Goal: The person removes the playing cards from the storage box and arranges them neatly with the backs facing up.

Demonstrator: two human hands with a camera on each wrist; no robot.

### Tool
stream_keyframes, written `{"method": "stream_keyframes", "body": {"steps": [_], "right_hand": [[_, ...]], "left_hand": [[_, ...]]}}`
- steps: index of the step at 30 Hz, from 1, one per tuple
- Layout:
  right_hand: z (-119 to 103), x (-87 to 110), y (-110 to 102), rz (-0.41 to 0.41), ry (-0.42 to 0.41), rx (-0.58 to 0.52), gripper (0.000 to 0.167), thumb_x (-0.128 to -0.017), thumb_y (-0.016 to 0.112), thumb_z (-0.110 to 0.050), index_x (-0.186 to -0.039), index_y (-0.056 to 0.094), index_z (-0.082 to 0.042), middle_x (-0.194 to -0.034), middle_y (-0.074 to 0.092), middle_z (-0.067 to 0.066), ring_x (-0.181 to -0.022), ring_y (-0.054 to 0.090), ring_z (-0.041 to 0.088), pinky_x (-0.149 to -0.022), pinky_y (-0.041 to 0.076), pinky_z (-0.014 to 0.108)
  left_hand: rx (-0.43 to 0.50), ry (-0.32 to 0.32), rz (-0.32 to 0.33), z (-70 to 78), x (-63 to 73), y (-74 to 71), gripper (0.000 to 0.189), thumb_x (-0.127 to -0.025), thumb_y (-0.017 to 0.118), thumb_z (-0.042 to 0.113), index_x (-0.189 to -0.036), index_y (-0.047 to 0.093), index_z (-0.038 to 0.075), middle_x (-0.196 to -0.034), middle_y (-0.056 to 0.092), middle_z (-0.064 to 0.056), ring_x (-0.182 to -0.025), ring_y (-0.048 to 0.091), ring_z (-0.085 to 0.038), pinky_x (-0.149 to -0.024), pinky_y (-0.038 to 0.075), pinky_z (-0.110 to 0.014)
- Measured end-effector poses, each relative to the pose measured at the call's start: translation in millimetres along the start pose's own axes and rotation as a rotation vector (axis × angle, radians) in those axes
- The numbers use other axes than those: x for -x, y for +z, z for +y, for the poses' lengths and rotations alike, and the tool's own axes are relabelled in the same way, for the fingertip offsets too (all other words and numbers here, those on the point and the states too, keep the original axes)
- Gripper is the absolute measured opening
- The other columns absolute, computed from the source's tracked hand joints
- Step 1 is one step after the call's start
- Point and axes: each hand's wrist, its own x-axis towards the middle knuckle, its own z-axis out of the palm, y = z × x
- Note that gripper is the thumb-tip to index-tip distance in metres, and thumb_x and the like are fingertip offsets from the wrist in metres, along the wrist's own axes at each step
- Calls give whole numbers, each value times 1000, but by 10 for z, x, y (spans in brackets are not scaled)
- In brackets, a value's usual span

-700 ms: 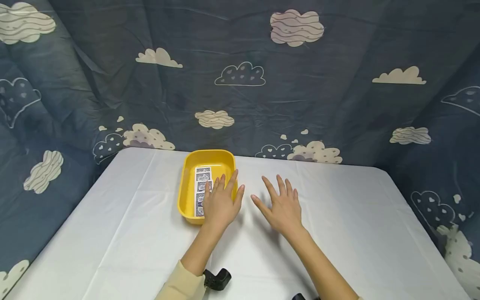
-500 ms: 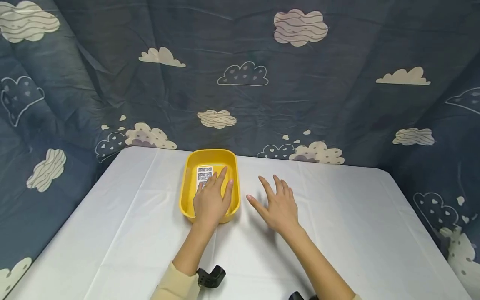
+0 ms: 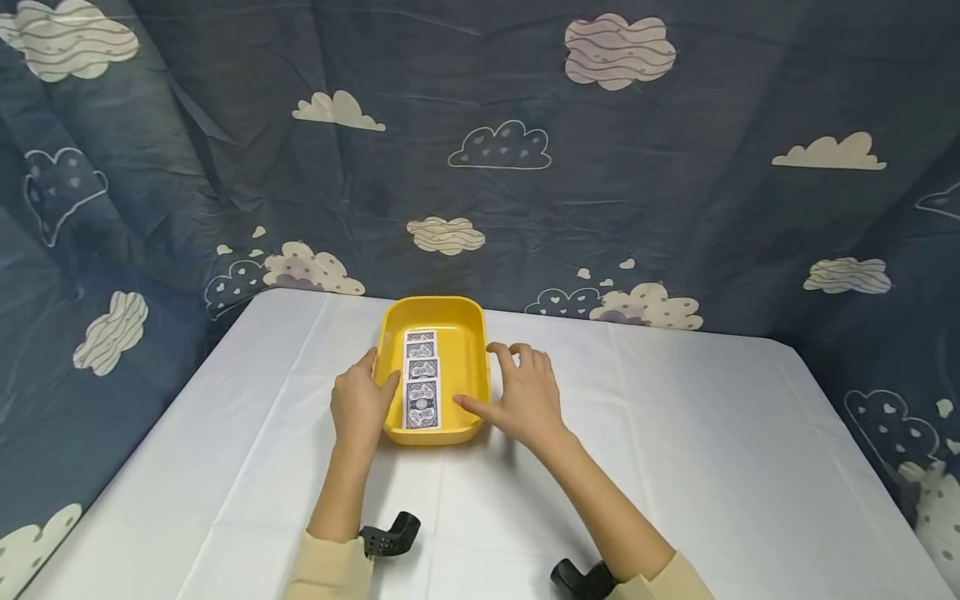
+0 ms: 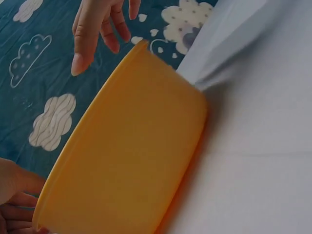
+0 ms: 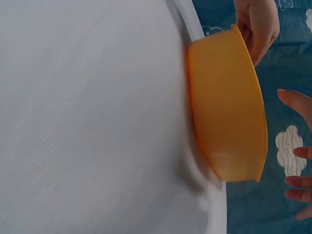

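Note:
A yellow plastic tub [image 3: 468, 367] stands toward the back of the table. In it, several blue-backed playing cards [image 3: 422, 404] lie overlapping in a lengthwise column, nearer the tub's left side. My left hand [image 3: 358, 407] grips the tub's left rim, thumb over the inside and fingers along the outer wall; the left wrist view shows this hand [image 4: 17, 195] at the rim. Above the right rim, my right hand [image 3: 531, 402] hovers with thumb and fingers spread, its thumb over the tub. A gap separates this hand [image 5: 300, 151] from the wall in the right wrist view.
A white cloth [image 3: 675, 433] covers the table, creased in places. Dark blue cloud-print fabric [image 3: 712, 225] hangs behind the table and along both sides. Black wrist cameras [image 3: 393, 533] sit on both forearms, below cream sleeves [image 3: 330, 562].
My left hand has swung left from over the cards to the tub's left rim and taken hold, uncovering the cards. My right hand has come left to the right rim. The view has shifted slightly.

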Motion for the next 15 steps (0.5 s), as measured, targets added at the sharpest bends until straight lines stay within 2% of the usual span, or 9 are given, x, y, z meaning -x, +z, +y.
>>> {"method": "stream_keyframes", "body": {"steps": [3, 6, 11, 15], "right_hand": [[-150, -101, 32, -29, -29, -8, 80, -62, 69, -67, -121, 50, -16, -115, 48, 12, -110, 42, 29, -104, 28, 44], [-285, -189, 75, -72, -63, -5, 78, -60, 72, -66, -117, 51, -16, -114, 49, 10, -108, 43, 27, -105, 28, 41], [-439, -329, 210, -192, -141, 29, 76, -60, 75, -62, -116, 53, -16, -105, 51, 6, -98, 46, 23, -87, 42, 35], [-501, -431, 366, -301, -245, 73, 77, -60, 77, -58, -118, 52, -14, -104, 52, 5, -95, 47, 21, -80, 44, 35]], "left_hand": [[63, -40, -11, -102, -26, -46, 40, -82, 66, 10, -120, 59, -1, -107, 65, -21, -93, 65, -34, -78, 53, -43], [134, -69, -19, -151, -36, -84, 34, -82, 64, 5, -116, 63, -1, -100, 68, -19, -90, 66, -32, -76, 53, -41], [216, -130, -53, -200, -69, -117, 31, -81, 67, 9, -111, 67, 2, -95, 70, -16, -90, 67, -29, -79, 52, -38], [273, -168, -76, -244, -105, -110, 28, -79, 69, 10, -106, 69, 3, -93, 70, -15, -86, 68, -25, -74, 54, -32]]}}
